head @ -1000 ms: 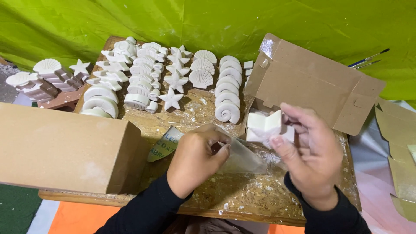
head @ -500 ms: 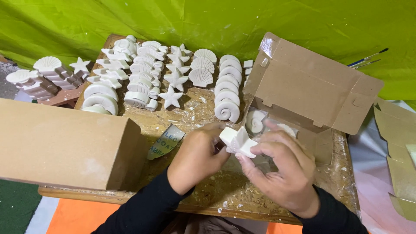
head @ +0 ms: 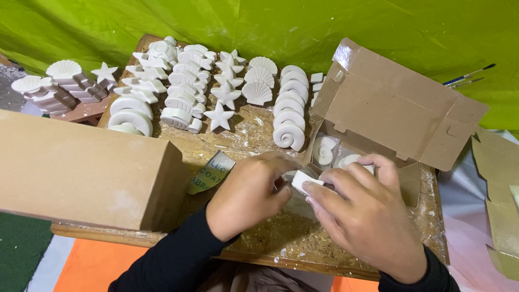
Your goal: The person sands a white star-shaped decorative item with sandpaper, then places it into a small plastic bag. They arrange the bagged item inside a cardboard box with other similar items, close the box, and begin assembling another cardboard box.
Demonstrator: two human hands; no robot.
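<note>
Head view, worktable: the open cardboard box [head: 378,116] serves as landmark, lid thrown back, standing at the right end of a wooden board [head: 254,243] crusted with white drips. Inside the box: one spiral shell cast [head: 323,151] lies against the left wall, and at least one more white piece shows beside it, partly hidden by the fingers; how full the box is cannot be told. Directly in front of the box: both hands meet over one small white cast [head: 304,180], with a crumple of clear wrapping under them. The left hand [head: 250,194] has its fingers curled inward against the piece; whether they actually pinch it is hidden. The right hand [head: 363,213] has its fingers closed on the cast, forefinger and thumb pressed along its top edge. To the left of the box: rows of unpacked white casts [head: 216,86], namely spirals, scallops and starfish, standing in files across the far half of the board. Further left of the box: a closed brown box [head: 81,170], with a second small group of casts [head: 59,84] behind it. To the right of the box: paintbrushes [head: 467,75] on green cloth. Judged status: packing barely begun; a couple of pieces boxed, one in hand, the great majority awaiting.
</note>
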